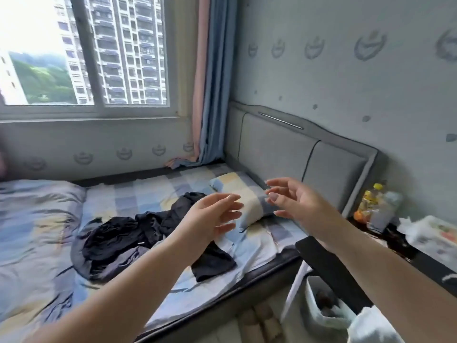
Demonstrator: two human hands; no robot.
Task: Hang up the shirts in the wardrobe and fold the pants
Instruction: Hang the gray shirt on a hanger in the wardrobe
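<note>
Clothes [138, 241] in a dark heap on the bed [173, 290], mid-mattress, just left of the pillow [243, 194]; black and grey pieces tangled, one black flap trailing toward the near edge; which are shirts and which pants I cannot tell from here.

Left hand [210, 216] raised over the heap's right end, fingers spread and loose, holding nothing; right hand [296, 204] lifted in front of the pillow, fingers likewise relaxed and apart, holding nothing; neither touches cloth.

Judged step: first pick from the pile, not yet begun.

To do it well: take one garment only, from the top layer; pinch at a firm edge such as a collar or waistband, not a loose fold, since tangled sleeves or legs are likely to drag neighbours along; lift high and shake once so the shape declares itself; sort on that.

Risk: the heap sits close to the near edge; a careless pull could slide pieces off toward the bin [324, 310] below.

Wardrobe not in view; hangers none seen.
</note>
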